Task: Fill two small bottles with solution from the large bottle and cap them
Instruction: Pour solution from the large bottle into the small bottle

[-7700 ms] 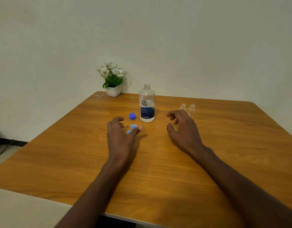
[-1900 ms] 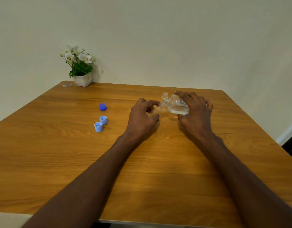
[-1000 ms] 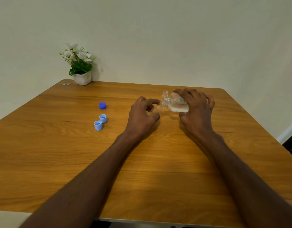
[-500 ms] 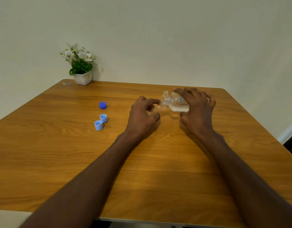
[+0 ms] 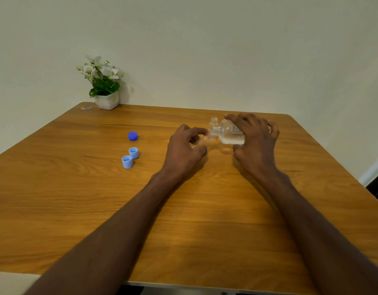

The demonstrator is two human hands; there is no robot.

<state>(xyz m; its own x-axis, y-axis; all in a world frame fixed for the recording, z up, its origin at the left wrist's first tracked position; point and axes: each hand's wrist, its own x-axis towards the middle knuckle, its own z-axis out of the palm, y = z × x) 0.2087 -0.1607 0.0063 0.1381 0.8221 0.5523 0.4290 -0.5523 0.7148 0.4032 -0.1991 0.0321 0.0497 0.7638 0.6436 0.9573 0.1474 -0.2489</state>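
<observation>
My right hand (image 5: pixel 255 143) grips the large clear bottle (image 5: pixel 230 135), tipped on its side with its neck pointing left and liquid pooled along its lower side. My left hand (image 5: pixel 184 151) holds a small clear bottle (image 5: pixel 202 142) tilted under that neck; my fingers hide most of it. The second small bottle (image 5: pixel 214 123) stands upright just behind the large bottle's neck. Two light-blue caps (image 5: pixel 127 162) (image 5: pixel 133 152) sit open side up at the left. A dark-blue cap (image 5: pixel 132 136) lies behind them.
The wooden table (image 5: pixel 77 199) carries a white pot of white flowers (image 5: pixel 105 90) at its far left corner, with a small clear scrap (image 5: pixel 86 107) beside it. The wall stands close behind the table's far edge.
Since 7.7 s ago the large bottle has left its upright spot and been tipped by my right hand over a small bottle in my left. Over the last second both hands hold nearly still.
</observation>
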